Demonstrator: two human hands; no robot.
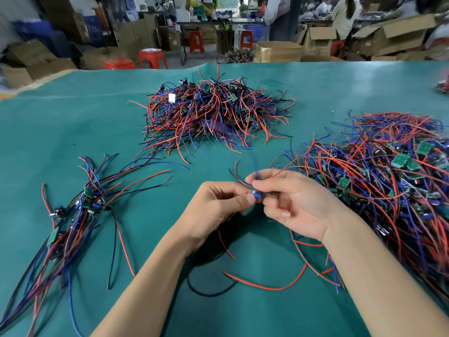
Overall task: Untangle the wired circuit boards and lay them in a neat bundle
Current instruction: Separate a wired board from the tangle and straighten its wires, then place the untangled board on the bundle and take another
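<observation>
Board: small circuit board (255, 193), frame middle, pinched by both the left hand (213, 205) and right hand (291, 200).
Wires: trail down toward the person.
Bundle: neat bundle (73, 215) lies lower left, nearer the left hand.

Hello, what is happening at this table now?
A person is sorting wired circuit boards on a green mat. The left hand and right hand pinch one small board between them. Tangled piles lie ahead and to the right; a straighter bundle lies at the left.
</observation>
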